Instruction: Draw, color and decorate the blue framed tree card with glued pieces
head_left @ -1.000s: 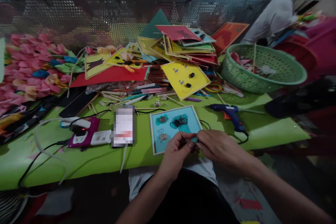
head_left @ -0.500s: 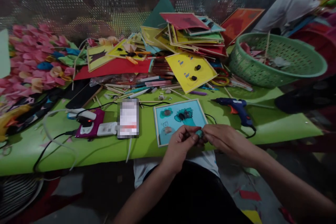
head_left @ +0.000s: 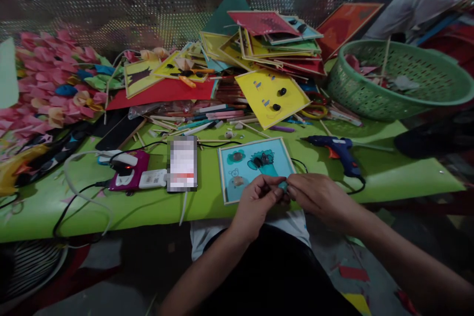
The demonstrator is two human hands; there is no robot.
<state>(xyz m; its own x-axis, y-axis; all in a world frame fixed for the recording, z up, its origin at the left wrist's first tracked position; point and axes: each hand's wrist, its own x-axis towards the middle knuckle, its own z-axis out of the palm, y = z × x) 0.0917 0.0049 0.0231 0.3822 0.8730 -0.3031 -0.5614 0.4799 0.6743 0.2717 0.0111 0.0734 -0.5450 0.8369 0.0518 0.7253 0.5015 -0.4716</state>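
Between the fingertips of both hands is a small rounded teal piece point(head_left: 283, 185); its exact kind is too small to make out. My left hand point(head_left: 259, 198) pinches it from the left, and my right hand point(head_left: 314, 193) closes on it from the right. Just beyond the hands lies a blue picture panel point(head_left: 246, 158) framed with thin wooden sticks. On it are a teal tree-like shape point(head_left: 263, 162) with dark stones, a teal flower shape with a stone point(head_left: 236, 156), and a paler stone point(head_left: 237, 181) near a small drawn face. The hands cover the panel's lower right corner.
A blue glue gun point(head_left: 338, 149) lies right of the panel. To the left are a phone point(head_left: 182, 164) and a magenta power strip point(head_left: 130, 173) with cables. Behind are pens point(head_left: 211, 116), stacked framed pictures point(head_left: 274, 98), paper flowers point(head_left: 48, 79) and a green basket point(head_left: 400, 81).
The view has shifted slightly. Both hands keep the teal piece pinched between them, with only a slight shift of the fingers; the panel stays where it lay.
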